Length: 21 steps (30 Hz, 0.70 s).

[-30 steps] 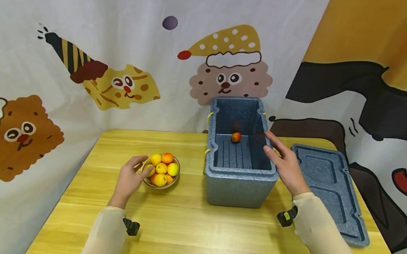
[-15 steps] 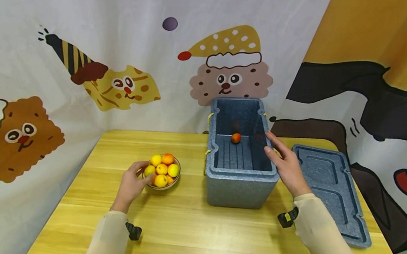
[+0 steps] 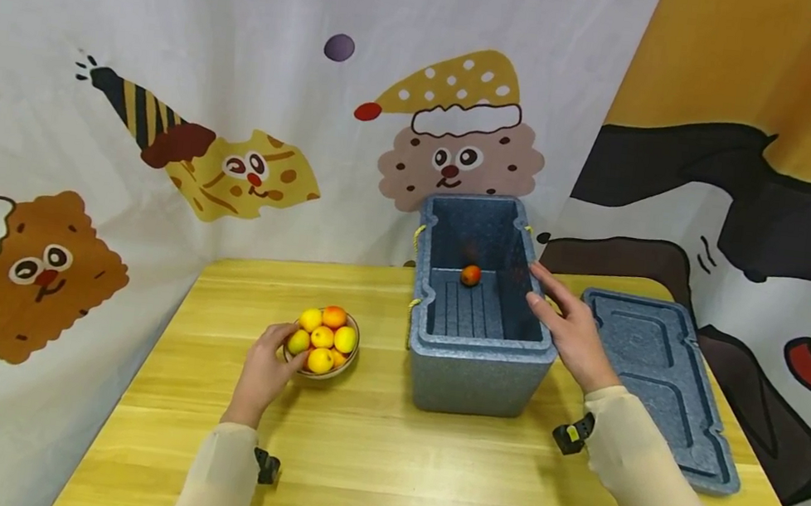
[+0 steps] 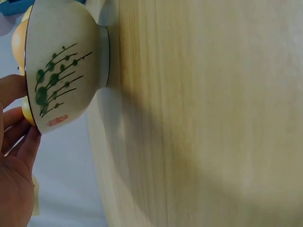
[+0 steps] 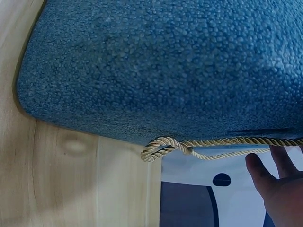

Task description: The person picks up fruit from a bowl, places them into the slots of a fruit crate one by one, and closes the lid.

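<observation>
A small bowl [image 3: 336, 370] heaped with yellow and orange fruit stands on the table's left half. My left hand [image 3: 265, 366] is at its left rim, thumb and fingers curled about a yellow-green round fruit [image 3: 298, 342]. Leaf sprigs decorate the pale bowl [image 4: 66, 66] in the left wrist view, and the fingertips are right at its rim. My right hand [image 3: 576, 335] rests on the right rim of a grey-blue foam box [image 3: 481, 378], its fingers extended. One orange-red fruit [image 3: 471, 275] lies on the box floor.
The box's lid [image 3: 661, 382] lies flat on the table [image 3: 351, 464], right of the box. Yellow rope [image 5: 213, 142] runs along the box's side. A printed cartoon curtain [image 3: 265, 37] hangs close behind the table.
My left hand has moved slightly right and lower at the bowl, and its fingers have come in around the yellow-green fruit. The right hand stays on the box rim.
</observation>
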Available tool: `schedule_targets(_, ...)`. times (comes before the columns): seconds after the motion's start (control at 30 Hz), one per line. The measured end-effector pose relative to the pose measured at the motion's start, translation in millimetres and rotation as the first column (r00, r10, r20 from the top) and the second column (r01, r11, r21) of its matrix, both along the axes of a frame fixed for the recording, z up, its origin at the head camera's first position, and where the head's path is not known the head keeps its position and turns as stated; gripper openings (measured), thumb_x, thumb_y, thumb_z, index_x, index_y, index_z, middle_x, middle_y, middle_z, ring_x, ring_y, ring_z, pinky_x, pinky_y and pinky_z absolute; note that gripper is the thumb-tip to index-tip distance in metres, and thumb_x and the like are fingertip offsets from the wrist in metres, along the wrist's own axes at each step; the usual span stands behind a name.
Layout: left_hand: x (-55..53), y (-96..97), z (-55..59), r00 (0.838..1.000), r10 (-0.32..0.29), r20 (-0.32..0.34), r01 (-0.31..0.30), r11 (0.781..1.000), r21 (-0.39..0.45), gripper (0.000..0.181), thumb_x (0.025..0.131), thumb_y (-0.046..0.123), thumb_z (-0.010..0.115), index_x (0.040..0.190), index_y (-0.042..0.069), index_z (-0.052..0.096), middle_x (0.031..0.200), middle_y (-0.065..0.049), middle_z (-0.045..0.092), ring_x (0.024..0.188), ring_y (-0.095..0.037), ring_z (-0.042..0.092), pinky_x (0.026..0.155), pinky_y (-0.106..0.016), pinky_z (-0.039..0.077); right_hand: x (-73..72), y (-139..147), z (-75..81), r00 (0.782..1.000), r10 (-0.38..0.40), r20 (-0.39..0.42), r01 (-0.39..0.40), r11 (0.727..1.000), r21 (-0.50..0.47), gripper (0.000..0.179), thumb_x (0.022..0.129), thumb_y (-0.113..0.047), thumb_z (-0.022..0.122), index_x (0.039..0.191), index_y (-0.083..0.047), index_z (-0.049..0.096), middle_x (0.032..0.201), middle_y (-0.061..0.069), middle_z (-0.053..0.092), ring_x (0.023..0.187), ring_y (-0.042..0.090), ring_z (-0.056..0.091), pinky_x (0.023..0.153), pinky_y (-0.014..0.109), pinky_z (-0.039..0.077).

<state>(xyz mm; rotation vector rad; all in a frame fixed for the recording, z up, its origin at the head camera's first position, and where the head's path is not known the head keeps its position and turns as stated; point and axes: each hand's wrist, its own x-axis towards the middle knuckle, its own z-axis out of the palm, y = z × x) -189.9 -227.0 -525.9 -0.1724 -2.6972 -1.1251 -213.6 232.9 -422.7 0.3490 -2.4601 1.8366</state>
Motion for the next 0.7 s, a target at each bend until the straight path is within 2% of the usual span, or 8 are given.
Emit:
schedule_targets(0.17, -1.1, 3.4, -1.0, 1.000, 0.009, -0.014, -0.010, 0.998, -0.066, 0.052, 0.083, 0.000, 0.078, 0.130, -0.009, 0.057, 0.127, -0.022, 0.055, 0.120, -0.039, 0.051, 0.101, -0.050, 0.044, 10.9, -7.1, 18.6, 1.000, 0.000, 0.007, 0.000, 1.000, 0.009, 0.054, 0.104, -0.026, 0.052, 0.152, -0.008, 0.037, 0.159, 0.006, 0.026, 0.144, 0.031, 0.022, 0.113, 0.056, 0.023)
schedule_targets(0.4, -2.0, 6.4, 2.7, 1.000, 0.009, -0.002, -0.009, 0.993, -0.122, 0.046, 0.086, -0.004, 0.073, 0.129, -0.010, 0.056, 0.127, -0.021, 0.055, 0.120, -0.038, 0.050, 0.101, -0.050, 0.044, 11.5, -7.0, 17.8, 1.000, -0.004, 0.004, 0.004, 1.000, 0.021, 0.053, 0.104, -0.026, 0.051, 0.152, -0.007, 0.037, 0.159, 0.007, 0.026, 0.144, 0.031, 0.023, 0.112, 0.056, 0.023)
schedule_targets(0.7, -1.8, 5.4, 3.5, 0.997, -0.028, -0.069, 0.016, 0.985, -0.174, 0.042, 0.086, -0.004, 0.072, 0.125, -0.012, 0.059, 0.125, -0.023, 0.056, 0.118, -0.040, 0.052, 0.099, -0.049, 0.046, 9.8, -6.9, 17.4, 1.000, -0.004, -0.008, 0.004, 1.000, 0.024, 0.053, 0.104, -0.026, 0.051, 0.152, -0.007, 0.037, 0.159, 0.007, 0.027, 0.143, 0.031, 0.024, 0.112, 0.056, 0.024)
